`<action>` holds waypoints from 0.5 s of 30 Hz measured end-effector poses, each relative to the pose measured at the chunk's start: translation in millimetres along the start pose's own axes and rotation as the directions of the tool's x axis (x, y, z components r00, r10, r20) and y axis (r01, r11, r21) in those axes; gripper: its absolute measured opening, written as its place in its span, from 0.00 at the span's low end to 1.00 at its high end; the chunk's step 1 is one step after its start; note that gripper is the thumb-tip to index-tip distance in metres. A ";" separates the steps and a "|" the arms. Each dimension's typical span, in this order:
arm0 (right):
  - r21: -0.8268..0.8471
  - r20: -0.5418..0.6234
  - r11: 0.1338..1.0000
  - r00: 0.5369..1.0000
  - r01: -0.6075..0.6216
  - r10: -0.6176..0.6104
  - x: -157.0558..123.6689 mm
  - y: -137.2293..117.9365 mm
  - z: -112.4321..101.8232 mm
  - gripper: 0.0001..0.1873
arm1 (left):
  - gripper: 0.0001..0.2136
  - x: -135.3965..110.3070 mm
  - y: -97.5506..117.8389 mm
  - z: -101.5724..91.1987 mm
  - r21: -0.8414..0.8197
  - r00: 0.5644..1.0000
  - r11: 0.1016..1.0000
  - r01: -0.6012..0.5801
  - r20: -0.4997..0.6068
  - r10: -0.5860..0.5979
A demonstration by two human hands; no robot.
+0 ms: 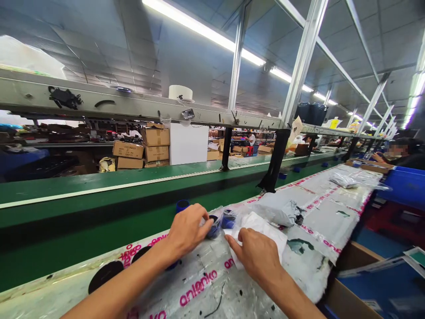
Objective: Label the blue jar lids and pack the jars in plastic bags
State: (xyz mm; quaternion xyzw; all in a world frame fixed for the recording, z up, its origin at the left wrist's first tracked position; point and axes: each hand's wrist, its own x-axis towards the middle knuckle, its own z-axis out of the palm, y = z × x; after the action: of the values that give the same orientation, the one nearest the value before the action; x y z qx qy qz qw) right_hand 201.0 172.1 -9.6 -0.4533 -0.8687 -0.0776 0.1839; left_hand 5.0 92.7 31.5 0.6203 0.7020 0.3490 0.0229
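My left hand (190, 229) is closed, with thumb and fingers at the near side of a clear plastic bag (219, 216). A dark blue ring-shaped part (214, 227) shows at its fingertips. Another blue part (229, 219) lies just to the right, under or inside the film. My right hand (258, 253) has curled fingers at the edge of a white sheet or pouch (264, 227); what they pinch is hidden. Black round pieces (105, 275) lie beside and partly behind my left forearm. A blue ring (182, 205) stands beyond my left hand, at the belt's edge.
A green conveyor belt (83, 237) runs along the plastic-covered bench (199, 277). Black-wrapped posts (277, 159) hold a shelf (133, 102) above. A filled plastic bag (279, 210) lies farther right. Blue bins (407, 184), a cardboard box (355, 294) and a co-worker (403, 155) are right.
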 end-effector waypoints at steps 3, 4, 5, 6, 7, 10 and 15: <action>0.105 0.002 0.993 0.999 -0.052 0.052 1.6 -11.2 7.7 0.18 | 0.06 -7.6 9.4 8.4 0.059 0.994 0.992 -0.107 0.038 0.105; 0.159 -0.001 0.985 0.998 -0.067 0.068 2.9 -12.0 9.0 0.15 | 0.06 -8.9 11.3 10.3 0.072 0.993 0.991 -0.115 0.040 0.112; 0.211 0.001 0.974 0.997 -0.080 0.081 4.2 -11.2 9.6 0.13 | 0.07 -9.8 12.8 11.5 0.081 0.993 0.990 -0.113 0.040 0.110; 0.257 0.010 0.962 0.995 -0.094 0.095 5.2 -9.0 9.8 0.13 | 0.07 -10.5 14.1 12.2 0.085 0.994 0.991 -0.106 0.041 0.103; 0.298 0.025 0.948 0.994 -0.113 0.111 6.0 -5.8 9.6 0.14 | 0.07 -11.1 15.4 12.9 0.083 0.995 0.992 -0.097 0.045 0.093; 0.449 0.095 0.874 0.982 -0.187 0.162 7.9 6.9 8.6 0.13 | 0.06 -14.2 19.7 18.0 0.042 0.995 0.997 -0.059 0.084 0.055; 0.747 0.279 0.585 0.948 -0.314 0.152 9.7 21.9 10.2 0.13 | 0.06 -20.3 29.6 40.6 -0.112 0.978 0.993 0.048 0.207 -0.024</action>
State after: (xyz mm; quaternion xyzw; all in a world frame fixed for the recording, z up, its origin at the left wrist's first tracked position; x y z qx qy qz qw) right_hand 211.3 195.1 -15.9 -0.4428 -0.7605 0.3761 0.2900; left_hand 53.9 93.1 8.1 0.6378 0.6854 0.3232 0.1378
